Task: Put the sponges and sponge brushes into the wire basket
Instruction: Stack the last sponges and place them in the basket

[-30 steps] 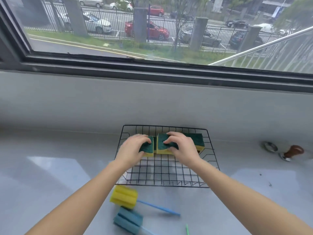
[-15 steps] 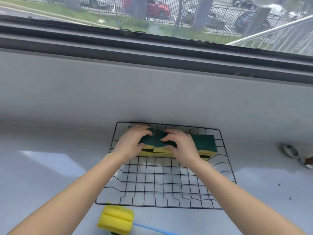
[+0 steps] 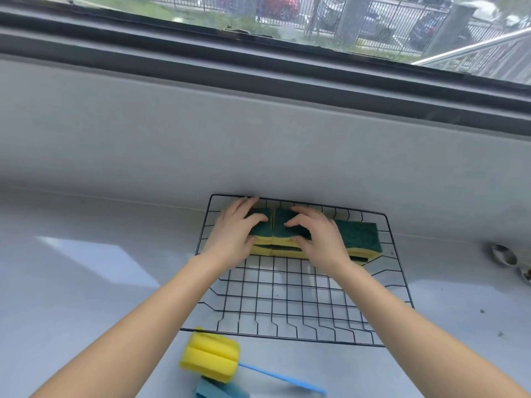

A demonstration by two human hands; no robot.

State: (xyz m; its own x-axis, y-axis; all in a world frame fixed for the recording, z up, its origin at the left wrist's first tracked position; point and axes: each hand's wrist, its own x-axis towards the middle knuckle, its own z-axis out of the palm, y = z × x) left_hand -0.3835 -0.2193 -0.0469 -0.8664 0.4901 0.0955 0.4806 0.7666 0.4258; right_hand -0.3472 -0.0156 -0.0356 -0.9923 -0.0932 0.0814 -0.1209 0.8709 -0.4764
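Note:
A black wire basket (image 3: pixel 304 337) sits on the grey counter against the wall. Along its far side lie yellow sponges with green scrub tops, stacked in two layers. My left hand (image 3: pixel 234 234) presses on the left sponge (image 3: pixel 261 228), fingers curled over its top. My right hand (image 3: pixel 319 237) grips the middle sponge (image 3: pixel 284 229) right beside it. A third sponge (image 3: pixel 359 235) lies uncovered at the right. In front of the basket, on the counter, lies a yellow sponge brush (image 3: pixel 211 359) with a blue handle, and a teal sponge brush (image 3: pixel 215 390) shows partly at the bottom edge.
The grey wall and a dark window frame rise directly behind the basket. A metal ring (image 3: pixel 501 254) and another small object (image 3: pixel 525 275) lie at the far right of the counter (image 3: pixel 86 297).
Both hands have pushed the sponges back toward the basket's far side. The camera has tilted down and closer, so the basket looks larger and the brushes sit lower in view.

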